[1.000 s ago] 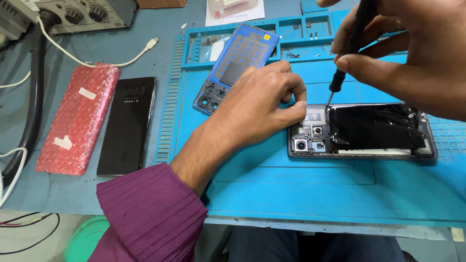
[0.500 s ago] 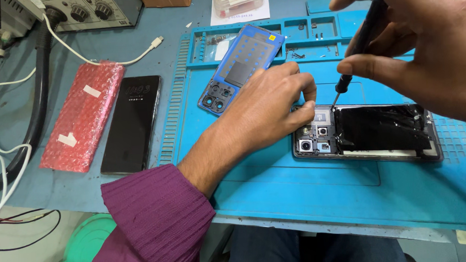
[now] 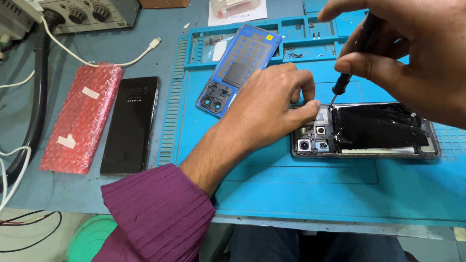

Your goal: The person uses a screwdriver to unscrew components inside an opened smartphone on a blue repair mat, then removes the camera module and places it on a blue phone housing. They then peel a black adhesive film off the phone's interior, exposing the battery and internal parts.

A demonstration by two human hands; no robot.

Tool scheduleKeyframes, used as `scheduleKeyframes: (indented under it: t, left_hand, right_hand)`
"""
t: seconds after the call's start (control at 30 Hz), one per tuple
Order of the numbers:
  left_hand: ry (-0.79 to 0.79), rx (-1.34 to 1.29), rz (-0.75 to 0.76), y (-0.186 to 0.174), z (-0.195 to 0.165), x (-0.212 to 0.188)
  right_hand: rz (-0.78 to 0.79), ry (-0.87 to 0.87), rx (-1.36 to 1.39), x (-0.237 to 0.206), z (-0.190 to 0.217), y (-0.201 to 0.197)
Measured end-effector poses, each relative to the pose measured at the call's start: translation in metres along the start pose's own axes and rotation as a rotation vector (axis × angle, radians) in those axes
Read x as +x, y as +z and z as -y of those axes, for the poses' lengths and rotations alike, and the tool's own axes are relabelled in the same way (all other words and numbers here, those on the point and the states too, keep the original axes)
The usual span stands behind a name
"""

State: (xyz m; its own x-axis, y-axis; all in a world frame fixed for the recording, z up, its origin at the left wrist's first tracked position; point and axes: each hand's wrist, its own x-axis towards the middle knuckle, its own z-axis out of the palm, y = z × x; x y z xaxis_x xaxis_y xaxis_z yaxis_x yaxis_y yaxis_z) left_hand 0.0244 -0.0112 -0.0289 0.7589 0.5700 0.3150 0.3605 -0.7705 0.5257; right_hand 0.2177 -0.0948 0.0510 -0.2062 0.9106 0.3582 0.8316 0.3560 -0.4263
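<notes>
I'm pinching a small black screwdriver [image 3: 352, 61] in my right hand [image 3: 425, 46], tip just above the opened phone [image 3: 371, 131] lying on the blue repair mat [image 3: 300, 196], while my left hand [image 3: 266, 110] is pressing fingers down on its camera end

1. My right hand [image 3: 420, 57] lifted the screwdriver [image 3: 349, 71]; tip now just above the opened phone [image 3: 366, 132], not on it.
2. My left hand [image 3: 266, 110] slid slightly toward the phone's camera end.
</notes>
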Motion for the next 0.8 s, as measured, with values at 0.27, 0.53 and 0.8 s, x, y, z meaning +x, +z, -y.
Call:
scheduleKeyframes:
  t: [0.27,0.53,0.8]
  left_hand:
    - [-0.024,-0.049,0.043,0.003,0.005,0.002]
    - [0.048,-0.023,-0.029,0.003,0.001,0.0]
    - [-0.076,0.101,0.031,-0.026,0.008,-0.004]
  right_hand:
    - [0.073,-0.078,0.047,-0.003,0.001,-0.007]
    - [-0.014,0.022,-0.12,-0.001,-0.001,-0.003]
    - [0.028,-0.111,0.087,-0.005,-0.006,-0.005]
